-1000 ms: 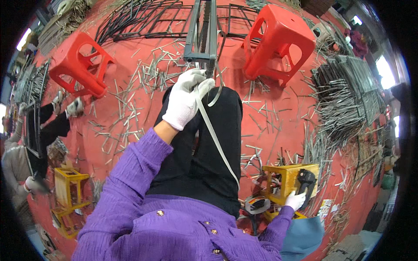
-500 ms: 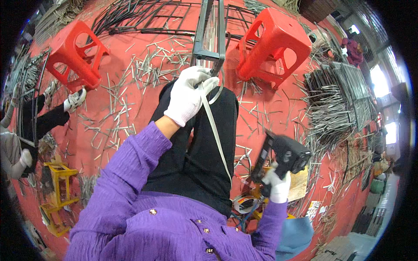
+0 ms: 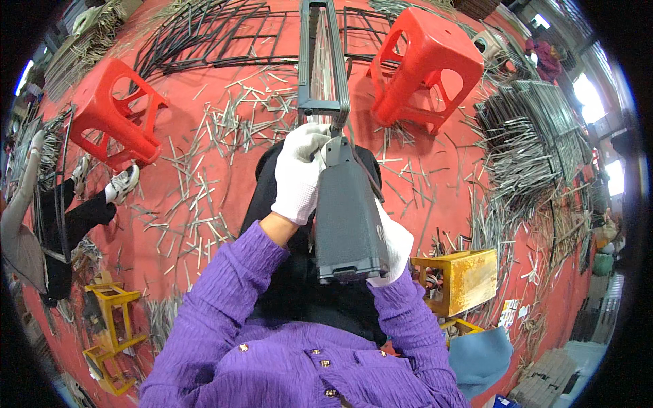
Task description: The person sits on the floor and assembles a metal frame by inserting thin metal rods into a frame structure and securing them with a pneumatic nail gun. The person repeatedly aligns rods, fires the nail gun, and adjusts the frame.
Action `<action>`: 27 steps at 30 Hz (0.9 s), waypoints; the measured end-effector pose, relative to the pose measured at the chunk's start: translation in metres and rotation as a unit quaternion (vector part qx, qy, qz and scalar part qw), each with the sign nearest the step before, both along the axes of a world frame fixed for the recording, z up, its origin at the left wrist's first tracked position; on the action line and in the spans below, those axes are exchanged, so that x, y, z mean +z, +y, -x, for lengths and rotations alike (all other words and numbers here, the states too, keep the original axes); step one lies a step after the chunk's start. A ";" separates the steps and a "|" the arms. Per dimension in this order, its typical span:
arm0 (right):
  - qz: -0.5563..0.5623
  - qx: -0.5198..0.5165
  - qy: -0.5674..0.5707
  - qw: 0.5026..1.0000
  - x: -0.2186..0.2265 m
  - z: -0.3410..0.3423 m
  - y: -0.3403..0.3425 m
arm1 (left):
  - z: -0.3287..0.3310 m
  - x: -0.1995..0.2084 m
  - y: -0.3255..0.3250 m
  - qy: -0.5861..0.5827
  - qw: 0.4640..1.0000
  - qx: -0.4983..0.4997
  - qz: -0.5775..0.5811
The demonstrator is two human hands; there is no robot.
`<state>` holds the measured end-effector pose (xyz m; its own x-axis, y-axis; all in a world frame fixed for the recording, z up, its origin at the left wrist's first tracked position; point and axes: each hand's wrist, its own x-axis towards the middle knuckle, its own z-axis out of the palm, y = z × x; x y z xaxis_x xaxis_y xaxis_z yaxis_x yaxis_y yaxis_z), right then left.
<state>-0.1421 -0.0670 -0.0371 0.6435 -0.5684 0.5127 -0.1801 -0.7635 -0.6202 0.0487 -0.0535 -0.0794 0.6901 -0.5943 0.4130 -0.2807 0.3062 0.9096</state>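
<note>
A dark grey cordless power tool (image 3: 347,217), shaped like a nail gun, lies over my lap with its nose at the near end of a narrow black frame (image 3: 320,107). My right hand (image 3: 396,246), white-gloved, grips it from the right side; the tool's body hides most of the fingers. My left hand (image 3: 299,170), also gloved, is closed at the frame's near corner, beside the tool's nose. What its fingertips pinch is mostly hidden. The frame extends away from me, upright on edge.
Red plastic stools stand at the left (image 3: 112,112) and right (image 3: 432,68). Cut strips (image 3: 238,112) litter the red floor. Black frames (image 3: 204,41) lie beyond, and a strip-covered stack (image 3: 530,149) is at right. A yellow stool (image 3: 469,279) is near my right arm. Another person's shoe (image 3: 122,182) shows at left.
My right hand has brought the power tool from the lower right up to the frame's near end. The pale strip hanging from my left hand is now mostly out of sight.
</note>
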 end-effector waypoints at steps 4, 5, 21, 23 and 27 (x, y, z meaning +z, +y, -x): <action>0.019 -0.025 0.022 0.999 -0.012 0.000 0.003 | 0.004 0.000 -0.001 0.064 0.997 -0.012 0.031; 0.028 -0.025 0.007 0.999 -0.016 0.000 0.002 | 0.005 0.001 -0.001 0.063 0.997 -0.009 0.031; 0.018 -0.044 0.001 0.999 -0.009 0.008 -0.003 | -0.003 0.018 0.009 -0.029 0.998 -0.001 -0.051; -0.089 -0.038 0.050 0.994 0.007 0.042 -0.011 | -0.006 0.021 0.012 -0.016 0.997 -0.028 -0.067; -0.403 -0.185 0.158 0.882 0.017 0.140 -0.049 | -0.038 0.018 0.040 -0.252 0.949 -0.093 -0.165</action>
<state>-0.2818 -0.1159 -0.0197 0.3764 -0.8669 -0.3267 -0.5859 0.0504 -0.8088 0.0863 -0.0138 -0.0611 0.3256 -0.8407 0.4327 -0.6742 0.1144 0.7296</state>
